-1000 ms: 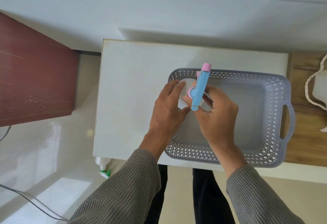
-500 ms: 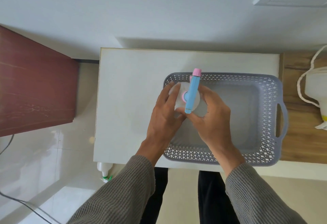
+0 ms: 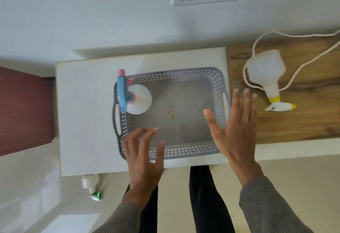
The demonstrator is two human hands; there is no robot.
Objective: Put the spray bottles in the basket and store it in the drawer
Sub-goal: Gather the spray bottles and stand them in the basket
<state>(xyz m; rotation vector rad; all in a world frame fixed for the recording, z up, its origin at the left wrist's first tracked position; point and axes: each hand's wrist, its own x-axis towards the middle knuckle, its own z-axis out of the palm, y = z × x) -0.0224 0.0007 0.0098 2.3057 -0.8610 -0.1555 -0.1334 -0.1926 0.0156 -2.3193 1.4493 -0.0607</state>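
Basket (image 3: pixel 219 78), grey and perforated, on white cabinet top (image 3: pixel 86 104), long sides running left to right, handles at both short ends. Inside, at far-left corner: one spray bottle (image 3: pixel 139 100), upright, white body, blue trigger head with pink nozzle overhanging left rim. Small gold-coloured speck on basket floor near middle; too blurred to identify.

Left hand (image 3: pixel 143 159) above near-left corner of basket, fingers loosely spread, grasping nothing. Right hand (image 3: pixel 233 128) above right end of basket, palm flat, fingers extended and apart, likewise holding nothing. Both in grey knitted sleeves, both somewhat motion-blurred.

Second spray bottle (image 3: pixel 265 72), white with yellow collar and yellow nozzle tip, lying on its side on wooden surface (image 3: pixel 303 122) right of cabinet, well apart from basket, beyond right hand. White cord (image 3: pixel 294 71) looping around it on same surface.

Third bottle (image 3: pixel 91 185), white with green at trigger, on floor just below near-left corner of cabinet, partly hidden by cabinet edge. Dark red furniture (image 3: pixel 24 109) at left.
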